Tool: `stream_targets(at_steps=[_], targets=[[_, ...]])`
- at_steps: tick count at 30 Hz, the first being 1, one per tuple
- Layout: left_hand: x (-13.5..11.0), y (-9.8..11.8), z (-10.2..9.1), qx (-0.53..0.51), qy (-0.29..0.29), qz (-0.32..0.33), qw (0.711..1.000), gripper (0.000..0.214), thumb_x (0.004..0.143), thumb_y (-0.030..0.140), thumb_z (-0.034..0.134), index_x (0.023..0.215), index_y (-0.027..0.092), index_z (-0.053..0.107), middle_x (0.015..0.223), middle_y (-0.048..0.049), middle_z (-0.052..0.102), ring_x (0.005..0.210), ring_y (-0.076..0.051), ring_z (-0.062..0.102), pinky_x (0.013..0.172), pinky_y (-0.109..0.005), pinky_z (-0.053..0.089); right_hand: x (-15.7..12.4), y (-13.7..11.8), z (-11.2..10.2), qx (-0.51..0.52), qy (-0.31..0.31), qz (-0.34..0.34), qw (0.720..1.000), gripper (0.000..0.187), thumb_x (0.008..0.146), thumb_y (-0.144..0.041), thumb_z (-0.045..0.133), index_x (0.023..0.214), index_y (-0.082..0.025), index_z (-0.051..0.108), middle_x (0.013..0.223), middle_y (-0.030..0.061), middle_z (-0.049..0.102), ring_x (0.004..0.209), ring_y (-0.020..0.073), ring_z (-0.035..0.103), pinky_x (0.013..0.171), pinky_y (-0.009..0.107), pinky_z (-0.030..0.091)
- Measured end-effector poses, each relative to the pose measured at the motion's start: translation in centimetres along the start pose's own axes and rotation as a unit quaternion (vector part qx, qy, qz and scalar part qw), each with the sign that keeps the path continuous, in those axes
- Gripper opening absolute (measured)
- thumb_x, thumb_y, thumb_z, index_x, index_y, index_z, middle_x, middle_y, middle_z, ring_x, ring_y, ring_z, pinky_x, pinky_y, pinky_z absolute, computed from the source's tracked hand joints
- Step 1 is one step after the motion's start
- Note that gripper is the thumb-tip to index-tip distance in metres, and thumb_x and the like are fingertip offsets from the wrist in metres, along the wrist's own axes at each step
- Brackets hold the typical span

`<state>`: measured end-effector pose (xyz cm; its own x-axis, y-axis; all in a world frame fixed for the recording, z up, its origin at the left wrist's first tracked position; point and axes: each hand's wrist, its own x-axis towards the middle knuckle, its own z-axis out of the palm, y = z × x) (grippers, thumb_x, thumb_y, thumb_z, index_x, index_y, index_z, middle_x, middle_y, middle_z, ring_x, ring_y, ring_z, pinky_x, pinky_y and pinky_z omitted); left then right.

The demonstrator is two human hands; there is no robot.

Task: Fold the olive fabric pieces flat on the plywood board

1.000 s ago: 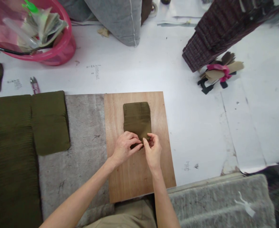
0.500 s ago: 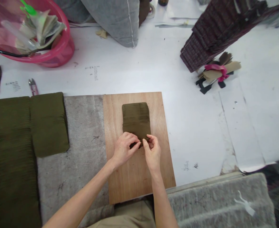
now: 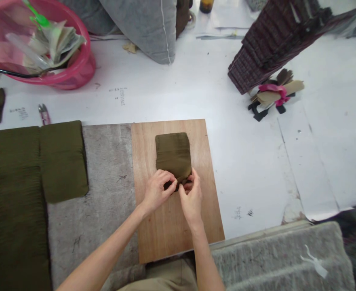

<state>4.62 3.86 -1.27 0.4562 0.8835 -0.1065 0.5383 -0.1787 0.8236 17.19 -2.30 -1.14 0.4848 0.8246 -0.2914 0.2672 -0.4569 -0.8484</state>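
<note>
Item: olive fabric piece, small, folded and oblong with rounded far corners. It lies flat on the wooden board, toward the board's far half and roughly centred left to right.

Left hand: fingers curled, thumb and fingertips pinched on the near edge of the olive fabric piece at its left part.

Right hand: fingers closed, pinching the same near edge at its right corner; the two hands touch or nearly touch each other. The cloth bunches slightly between them.

Wooden board: plain and rectangular, resting partly on a grey felt pad and partly on the white table.

Left of the board: a larger olive pad on the felt, just beside a long olive stack.

Far left: pink snips; a pink basin holding paper scraps.

Far centre: a grey cushion.

Far right: a dark maroon stack, leaning; near it, a bundle of tan pieces bound with a pink band.
</note>
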Motion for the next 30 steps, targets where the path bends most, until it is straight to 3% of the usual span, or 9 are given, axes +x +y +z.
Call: stream_targets(at_steps=[7,11,14,18,21,27,30], targets=[[-0.1,0.1,0.0,-0.010,0.014,-0.009,1.000,0.012,0.087,0.021,0.051,0.077,0.019,0.057,0.082,-0.0025,0.063,0.083,-0.017,0.054,0.075,-0.030,0.042,0.8,0.5,0.1,-0.118,0.051,0.027,0.991,0.047,0.086,-0.025,0.047,0.132,-0.017,0.044,0.097,0.0081,0.066,0.085,0.0206,0.063,0.074,0.032,0.047],[-0.1,0.0,0.0,-0.035,0.027,-0.034,0.998,0.014,0.087,0.020,0.049,0.075,0.019,0.054,0.086,-0.0032,0.062,0.085,-0.017,0.055,0.076,-0.029,0.042,1.2,0.3,-0.3,-0.184,0.042,0.041,0.981,0.040,0.088,-0.026,0.046,0.127,-0.018,0.047,0.085,0.0044,0.067,0.072,0.0203,0.063,0.065,0.030,0.044],[-0.1,0.0,-0.1,-0.063,0.044,-0.071,0.994,0.015,0.089,0.023,0.045,0.077,0.019,0.053,0.090,-0.0036,0.063,0.083,-0.016,0.057,0.072,-0.027,0.042,0.9,0.2,-0.7,-0.203,0.043,0.037,0.977,0.037,0.085,-0.020,0.049,0.121,-0.020,0.050,0.095,0.0051,0.066,0.077,0.0199,0.063,0.066,0.030,0.045],[0.0,0.0,-0.3,-0.094,0.060,-0.116,0.987,0.017,0.090,0.027,0.041,0.083,0.018,0.055,0.084,-0.0018,0.063,0.073,-0.014,0.057,0.065,-0.025,0.041,0.3,0.3,-1.8,-0.222,0.050,-0.012,0.974,0.027,0.085,-0.013,0.043,0.107,-0.021,0.057,0.107,0.0078,0.060,0.090,0.0196,0.061,0.074,0.031,0.047],[0.0,-0.1,-0.4,-0.097,0.065,-0.126,0.985,0.019,0.091,0.028,0.041,0.086,0.018,0.056,0.079,-0.0005,0.061,0.072,-0.014,0.056,0.065,-0.024,0.041,0.3,0.3,-2.0,-0.236,0.057,-0.085,0.966,0.027,0.089,-0.014,0.042,0.109,-0.021,0.059,0.113,0.0090,0.058,0.105,0.0206,0.055,0.089,0.036,0.045],[-0.1,-0.7,-0.1,-0.108,0.067,-0.114,0.985,0.020,0.093,0.028,0.039,0.090,0.019,0.056,0.085,-0.0015,0.063,0.076,-0.014,0.059,0.068,-0.025,0.045,-0.7,2.1,-1.5,-0.303,0.005,-0.193,0.933,0.038,0.091,-0.015,0.046,0.128,-0.020,0.051,0.135,0.0100,0.049,0.130,0.0241,0.038,0.105,0.046,0.035],[-0.2,-1.0,-0.1,-0.086,0.057,-0.076,0.992,0.018,0.093,0.026,0.040,0.083,0.019,0.053,0.092,-0.0038,0.064,0.082,-0.015,0.060,0.071,-0.026,0.046,-2.0,3.5,-2.7,-0.297,0.009,-0.202,0.933,0.029,0.092,-0.017,0.047,0.119,-0.020,0.057,0.128,0.0087,0.054,0.125,0.0232,0.043,0.103,0.046,0.037]])
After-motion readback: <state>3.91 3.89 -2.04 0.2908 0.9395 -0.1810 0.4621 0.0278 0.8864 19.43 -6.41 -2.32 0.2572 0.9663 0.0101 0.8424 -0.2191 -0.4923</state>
